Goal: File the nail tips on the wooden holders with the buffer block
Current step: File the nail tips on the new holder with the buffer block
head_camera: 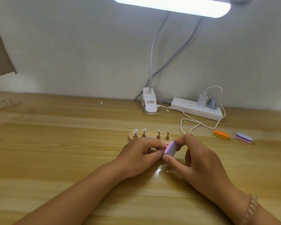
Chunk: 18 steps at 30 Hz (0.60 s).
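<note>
The buffer block (169, 149), pink and lilac with a grey face, is raised just above the table (55, 159) at centre, tilted with the grey face turned to the right. The right hand (199, 159) grips it, thumb on the near end and fingers curled over the far end. The left hand (139, 153) has its fingers curled, fingertips gathered against the block's left edge; what they pinch is hidden, so its grip cannot be determined. Just behind both hands lies the wooden holder (131, 136), carrying four upright stands; the two left stands bear white nail tips (135, 131). A beaded bracelet (251, 207) sits on the right wrist. To the right, well apart, lie an orange-yellow buffer (221, 134) and a purple-pink buffer (243, 138). Against the wall stand a lamp clip (149, 103) and a power strip (196, 109), with a white cable (201, 125) looping between them. A second wooden holder (5, 104) lies at far left.
</note>
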Tool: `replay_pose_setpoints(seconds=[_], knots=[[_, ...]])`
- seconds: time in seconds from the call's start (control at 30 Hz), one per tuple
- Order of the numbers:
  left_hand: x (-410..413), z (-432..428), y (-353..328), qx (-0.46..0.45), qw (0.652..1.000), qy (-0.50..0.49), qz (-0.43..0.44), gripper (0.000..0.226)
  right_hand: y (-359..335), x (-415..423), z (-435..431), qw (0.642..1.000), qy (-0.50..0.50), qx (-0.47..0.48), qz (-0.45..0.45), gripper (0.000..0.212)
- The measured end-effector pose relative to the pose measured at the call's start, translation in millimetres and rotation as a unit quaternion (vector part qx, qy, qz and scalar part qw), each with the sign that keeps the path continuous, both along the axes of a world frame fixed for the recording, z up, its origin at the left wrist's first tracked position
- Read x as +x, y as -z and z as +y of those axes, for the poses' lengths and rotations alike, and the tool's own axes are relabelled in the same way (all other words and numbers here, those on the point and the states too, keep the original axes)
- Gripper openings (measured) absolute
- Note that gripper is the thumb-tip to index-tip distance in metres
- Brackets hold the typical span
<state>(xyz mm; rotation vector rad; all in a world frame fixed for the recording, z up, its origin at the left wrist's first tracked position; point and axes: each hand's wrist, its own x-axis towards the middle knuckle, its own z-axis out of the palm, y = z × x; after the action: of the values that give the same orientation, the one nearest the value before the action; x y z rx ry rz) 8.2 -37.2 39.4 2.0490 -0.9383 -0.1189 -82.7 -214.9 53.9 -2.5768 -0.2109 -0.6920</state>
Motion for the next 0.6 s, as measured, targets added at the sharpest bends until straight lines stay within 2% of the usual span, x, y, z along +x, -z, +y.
replay_pose_setpoints(seconds=[0.07, 0.2, 0.37, 0.5, 0.6], knots=[[-1, 0, -1, 0.014, 1.0, 0.005, -0.012, 0.026, 1, -2, 3, 1.0, -0.023, -0.019, 0.006, 0.039], [0, -1, 0, 0.019, 1.0, -0.009, -0.014, 0.019, 0, 5, -7, 0.998, 0.018, 0.057, 0.003, 0.035], [-2, 0, -2, 0.018, 1.0, 0.005, -0.009, 0.025, 1, -1, 1, 0.999, -0.031, -0.005, 0.01, 0.038], [-1, 0, -2, 0.011, 1.0, 0.005, -0.017, 0.019, -2, 5, -6, 0.998, 0.015, 0.067, -0.001, 0.046], [-2, 0, -2, 0.008, 1.0, 0.007, -0.014, 0.018, -2, 1, -3, 1.0, 0.001, 0.023, -0.006, 0.045]])
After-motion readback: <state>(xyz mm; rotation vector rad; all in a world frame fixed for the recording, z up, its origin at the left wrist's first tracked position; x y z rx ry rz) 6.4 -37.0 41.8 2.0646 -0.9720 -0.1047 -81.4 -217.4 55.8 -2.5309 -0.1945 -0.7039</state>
